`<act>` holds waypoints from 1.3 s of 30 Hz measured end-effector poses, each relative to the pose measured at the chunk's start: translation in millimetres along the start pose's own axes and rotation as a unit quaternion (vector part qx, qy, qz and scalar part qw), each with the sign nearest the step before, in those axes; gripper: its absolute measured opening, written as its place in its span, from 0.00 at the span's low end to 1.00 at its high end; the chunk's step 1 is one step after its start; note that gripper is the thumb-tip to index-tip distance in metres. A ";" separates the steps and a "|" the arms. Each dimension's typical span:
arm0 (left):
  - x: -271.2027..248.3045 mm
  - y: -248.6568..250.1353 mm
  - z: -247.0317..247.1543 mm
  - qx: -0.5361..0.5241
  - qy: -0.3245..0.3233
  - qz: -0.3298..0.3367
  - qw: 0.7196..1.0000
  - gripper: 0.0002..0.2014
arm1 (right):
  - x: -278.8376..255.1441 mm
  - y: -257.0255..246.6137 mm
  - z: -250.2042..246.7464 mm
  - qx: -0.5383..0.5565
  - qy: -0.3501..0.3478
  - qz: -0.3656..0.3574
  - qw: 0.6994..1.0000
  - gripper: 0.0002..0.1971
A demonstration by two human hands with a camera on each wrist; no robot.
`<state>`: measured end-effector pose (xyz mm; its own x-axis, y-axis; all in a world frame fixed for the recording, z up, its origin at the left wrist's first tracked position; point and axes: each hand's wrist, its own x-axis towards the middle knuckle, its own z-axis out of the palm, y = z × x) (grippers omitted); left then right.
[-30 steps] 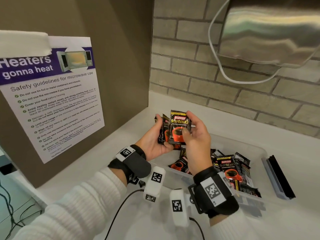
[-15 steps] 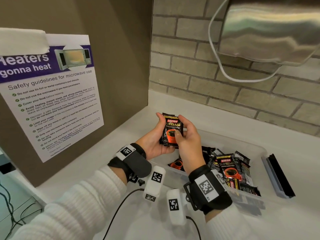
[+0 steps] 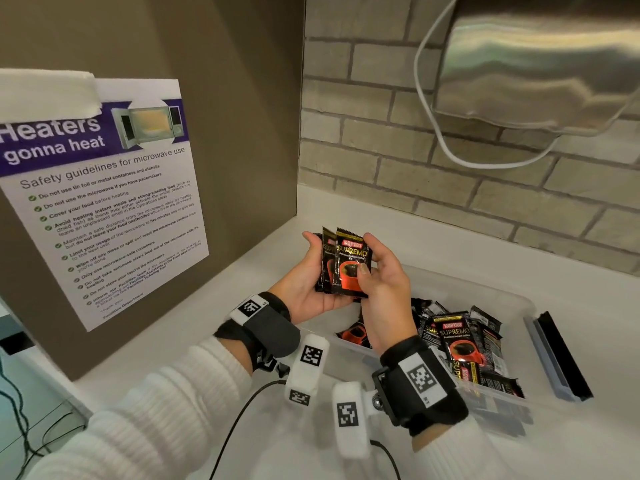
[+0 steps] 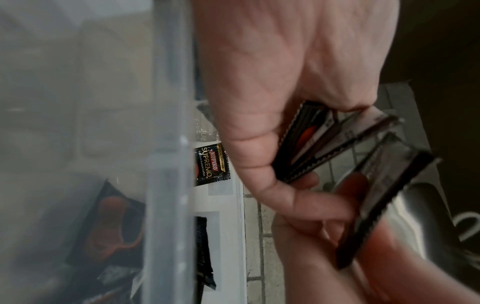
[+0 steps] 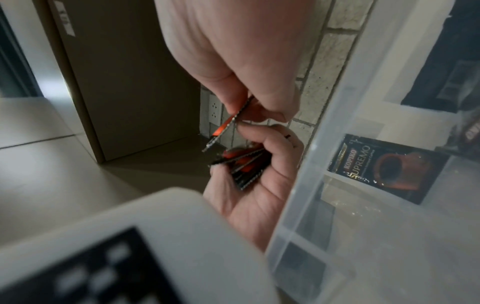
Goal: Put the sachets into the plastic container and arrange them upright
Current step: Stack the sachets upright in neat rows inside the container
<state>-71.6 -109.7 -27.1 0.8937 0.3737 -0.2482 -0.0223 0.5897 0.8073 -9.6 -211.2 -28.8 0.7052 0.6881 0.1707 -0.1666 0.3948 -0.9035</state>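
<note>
My left hand (image 3: 313, 268) grips a small upright stack of black Kopiko Supremo sachets (image 3: 327, 265) above the left end of the clear plastic container (image 3: 519, 301). My right hand (image 3: 372, 268) pinches the front sachet (image 3: 349, 268) against that stack, thumb on its face. Several more sachets (image 3: 457, 344) lie jumbled flat in the container's right half. In the left wrist view, the stack (image 4: 309, 139) fans out from my palm, beside the container wall (image 4: 168, 144). In the right wrist view, my fingers pinch one sachet's edge (image 5: 230, 121) above the held stack (image 5: 245, 166).
The container's grey lid (image 3: 554, 358) lies on the white counter to its right. A brown panel with a microwave safety poster (image 3: 104, 202) stands on the left. A brick wall runs behind, with a steel dispenser (image 3: 536, 64) and a white cable overhead.
My right hand brought the raised front sachet down onto the stack in my left hand. Both hands stayed over the container's left end.
</note>
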 end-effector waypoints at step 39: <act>-9.6 9.7 25.4 0.333 -0.036 -0.024 0.942 0.26 | -1.2 7.7 -18.8 -0.551 -0.099 -0.136 0.817 0.59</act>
<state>-69.0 -125.7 -3.3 0.9148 0.2947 -0.2761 0.2839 0.0169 0.9587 1.3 -220.4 -43.3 0.4685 0.7944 0.3865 0.7775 -0.1630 -0.6074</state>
